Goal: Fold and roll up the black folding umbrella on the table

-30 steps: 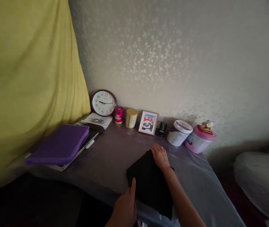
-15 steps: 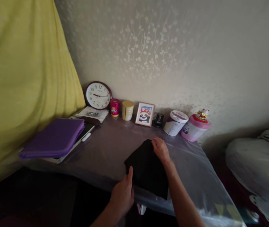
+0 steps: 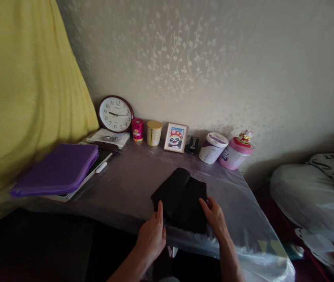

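Note:
A black piece of folded cloth (image 3: 181, 199) lies near the front edge of the table, its left part bulging up along a fold. At its near left corner, my left hand (image 3: 152, 233) grips the edge, index finger stretched along it and the other fingers curled under. My right hand (image 3: 215, 217) is at the right edge, thumb on top and fingers bent around the side. The fingertips beneath the cloth are hidden on both sides.
Plastic film covers the table (image 3: 126, 176). A purple folder (image 3: 58, 168) lies on books at left, beside a white marker (image 3: 101, 167). Along the wall stand a clock (image 3: 116, 113), cans (image 3: 154, 134), a picture frame (image 3: 176, 138) and tubs (image 3: 213, 148). A yellow curtain (image 3: 31, 86) hangs left.
My right hand has moved from the cloth's far edge down to its right edge. The cloth's far right part now lies lower, with a fold showing. My left hand stays at the left corner.

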Available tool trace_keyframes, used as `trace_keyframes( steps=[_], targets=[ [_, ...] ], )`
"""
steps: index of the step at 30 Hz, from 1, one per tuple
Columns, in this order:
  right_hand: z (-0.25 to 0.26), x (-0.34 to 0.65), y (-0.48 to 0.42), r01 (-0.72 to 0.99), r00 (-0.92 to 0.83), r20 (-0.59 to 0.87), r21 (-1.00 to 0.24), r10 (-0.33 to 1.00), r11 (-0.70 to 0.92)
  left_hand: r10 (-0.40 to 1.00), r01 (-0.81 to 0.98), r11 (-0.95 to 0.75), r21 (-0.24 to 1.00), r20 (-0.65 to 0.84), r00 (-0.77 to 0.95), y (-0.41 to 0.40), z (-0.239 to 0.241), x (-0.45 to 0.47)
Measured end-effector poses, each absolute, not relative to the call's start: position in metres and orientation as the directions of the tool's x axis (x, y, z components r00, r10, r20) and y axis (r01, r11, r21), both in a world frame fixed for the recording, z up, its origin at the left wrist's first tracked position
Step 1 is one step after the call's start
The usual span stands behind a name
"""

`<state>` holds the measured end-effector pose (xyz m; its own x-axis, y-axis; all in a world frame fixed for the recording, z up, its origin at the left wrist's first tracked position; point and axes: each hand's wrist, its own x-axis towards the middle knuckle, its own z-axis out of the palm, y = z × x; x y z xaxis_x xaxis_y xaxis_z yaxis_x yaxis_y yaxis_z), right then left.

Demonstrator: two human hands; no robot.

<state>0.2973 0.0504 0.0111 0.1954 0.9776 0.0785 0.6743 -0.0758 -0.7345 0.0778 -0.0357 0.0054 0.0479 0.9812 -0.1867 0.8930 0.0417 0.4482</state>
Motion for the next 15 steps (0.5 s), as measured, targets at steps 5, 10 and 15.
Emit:
trace_keyframes(
  steps=[5, 10, 15],
  targets=[
    [0.020, 0.282, 0.048, 0.485, 0.103, 0.082, -0.874, 0.991, 0.022, 0.980, 0.888, 0.051, 0.458, -0.194, 0.044, -0.035, 0.008, 0.078],
    [0.041, 0.254, 0.056, 0.173, 0.001, -0.007, -0.985, 1.000, -0.007, 0.973, 0.885, 0.067, 0.460, -0.228, 0.044, -0.034, 0.011, 0.078],
    [0.051, 0.221, 0.069, 0.137, -0.019, 0.004, -0.991, 1.000, 0.007, 0.975, 0.887, 0.068, 0.456, -0.218, 0.037, -0.035, 0.010, 0.080]
  ],
)
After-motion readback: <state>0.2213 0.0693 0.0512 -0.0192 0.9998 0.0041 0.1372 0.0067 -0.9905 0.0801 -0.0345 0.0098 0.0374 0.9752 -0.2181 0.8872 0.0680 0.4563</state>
